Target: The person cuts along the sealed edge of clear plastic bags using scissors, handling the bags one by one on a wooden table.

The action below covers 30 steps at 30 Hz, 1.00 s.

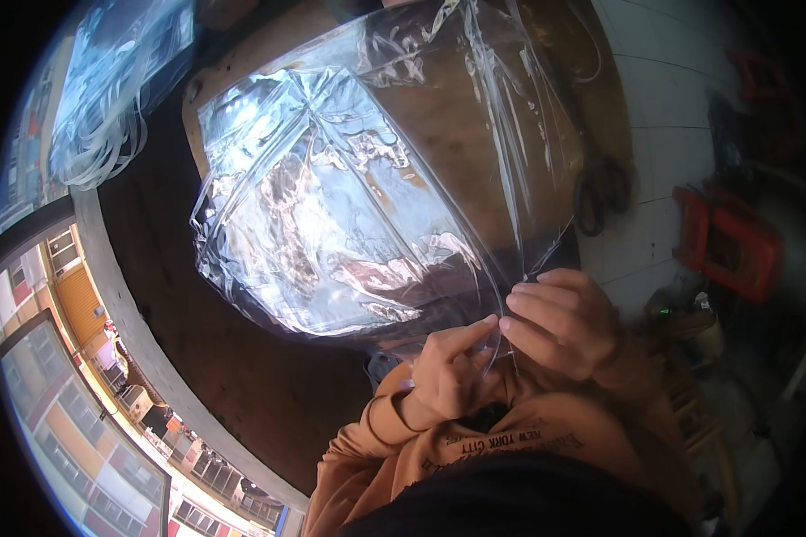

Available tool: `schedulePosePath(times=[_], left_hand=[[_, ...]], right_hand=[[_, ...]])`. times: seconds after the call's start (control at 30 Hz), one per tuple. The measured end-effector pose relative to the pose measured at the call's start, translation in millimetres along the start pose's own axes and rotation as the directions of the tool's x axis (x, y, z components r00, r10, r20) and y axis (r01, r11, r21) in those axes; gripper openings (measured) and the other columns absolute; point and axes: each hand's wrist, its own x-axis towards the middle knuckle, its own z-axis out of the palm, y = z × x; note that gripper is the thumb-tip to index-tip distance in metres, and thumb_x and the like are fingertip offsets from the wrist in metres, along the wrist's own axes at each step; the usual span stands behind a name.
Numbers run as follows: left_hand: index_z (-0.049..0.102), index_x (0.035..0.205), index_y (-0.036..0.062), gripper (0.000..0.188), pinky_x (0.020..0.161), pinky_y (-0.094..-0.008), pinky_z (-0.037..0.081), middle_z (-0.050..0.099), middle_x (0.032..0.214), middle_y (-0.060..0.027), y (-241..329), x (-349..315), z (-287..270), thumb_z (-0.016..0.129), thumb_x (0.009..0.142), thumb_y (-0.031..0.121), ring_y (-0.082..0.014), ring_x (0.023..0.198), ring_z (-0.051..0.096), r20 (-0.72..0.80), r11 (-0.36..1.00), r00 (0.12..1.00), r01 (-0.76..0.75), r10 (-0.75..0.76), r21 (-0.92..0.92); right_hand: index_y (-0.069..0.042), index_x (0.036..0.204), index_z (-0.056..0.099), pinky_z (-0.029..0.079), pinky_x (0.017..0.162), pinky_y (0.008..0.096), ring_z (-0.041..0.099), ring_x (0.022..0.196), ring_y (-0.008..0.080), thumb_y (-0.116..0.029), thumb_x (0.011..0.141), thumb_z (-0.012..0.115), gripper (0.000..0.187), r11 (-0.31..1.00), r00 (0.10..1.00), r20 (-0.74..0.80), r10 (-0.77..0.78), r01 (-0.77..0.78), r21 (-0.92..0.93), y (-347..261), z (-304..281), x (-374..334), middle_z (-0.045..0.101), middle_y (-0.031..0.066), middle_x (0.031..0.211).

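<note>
Both hands (L (452, 371), R (560, 322)) pinch clear plastic bag (331, 197), long axis up-left.

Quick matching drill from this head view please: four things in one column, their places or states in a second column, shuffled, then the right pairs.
Things:
1. clear plastic sheet
2. scissors
3. red stool
4. bundle of white straps

Places or states:
A. on the pale tiled floor, far right
B. upper left, hanging over the dark ledge
C. crinkled, corner pinched by the left hand and the right hand
D. lying at the right edge of the wooden board

Pairs: 1-C, 2-D, 3-A, 4-B
</note>
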Motion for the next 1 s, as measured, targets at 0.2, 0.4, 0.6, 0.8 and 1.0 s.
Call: schedulePosePath(times=[0.2,0.4,0.6,0.8,1.0], left_hand=[[0.047,0.08,-0.0026,0.025,0.048,-0.0269,0.048,0.065,0.095,-0.0226,2,5,-7,0.069,0.069,-0.004,-0.0231,0.065,0.059,0.061,0.998,0.998,-0.037,0.034,0.048],[0.055,0.08,-0.0046,0.021,0.05,-0.0262,0.049,0.066,0.091,-0.0182,5,0,-12,0.07,0.065,-0.003,-0.0207,0.063,0.059,0.067,0.996,0.997,-0.036,0.031,0.077],[0.056,0.082,-0.0052,0.02,0.057,-0.0283,0.052,0.066,0.094,-0.0182,11,3,-16,0.069,0.066,-0.007,-0.0214,0.067,0.06,0.06,0.997,0.998,0.008,-0.013,0.082],[0.056,0.085,-0.0048,0.022,0.061,-0.0287,0.052,0.065,0.098,-0.016,15,-18,-16,0.069,0.068,-0.008,-0.0216,0.074,0.06,0.083,0.999,0.996,-0.045,0.045,0.005],[0.058,0.085,-0.0043,0.021,0.056,-0.0273,0.049,0.065,0.096,-0.0145,12,-20,-8,0.068,0.067,-0.008,-0.0211,0.072,0.059,0.042,0.991,0.992,-0.119,0.116,0.054]], right_hand=[[0.001,0.091,0.063,0.05,0.075,0.034,0.061,0.083,0.0217,-0.009,0.077,0.06,0.017,0.999,1.0,-0.018,0.009,-0.009,0.035,2,7,1,0.059,0.0102,0.093],[0.008,0.089,0.058,0.05,0.066,0.0344,0.058,0.077,0.026,-0.005,0.076,0.06,0.019,0.982,0.989,-0.033,0.145,-0.14,0.127,-6,16,4,0.056,0.0165,0.089],[0.005,0.088,0.055,0.048,0.064,0.0361,0.056,0.071,0.0293,0.011,0.074,0.058,0.015,0.911,0.915,-0.121,0.384,-0.354,0.211,-12,27,19,0.055,0.0157,0.083],[0.001,0.089,0.052,0.045,0.06,0.0319,0.056,0.066,0.0233,0.007,0.081,0.056,0.011,0.894,0.843,-0.302,0.445,-0.436,0.099,38,20,35,0.055,0.0112,0.08],[0.001,0.084,0.054,0.046,0.062,0.0293,0.056,0.068,0.0216,-0.006,0.084,0.063,0.011,0.754,0.724,-0.248,0.644,-0.656,0.042,30,-5,5,0.055,0.0105,0.082]])
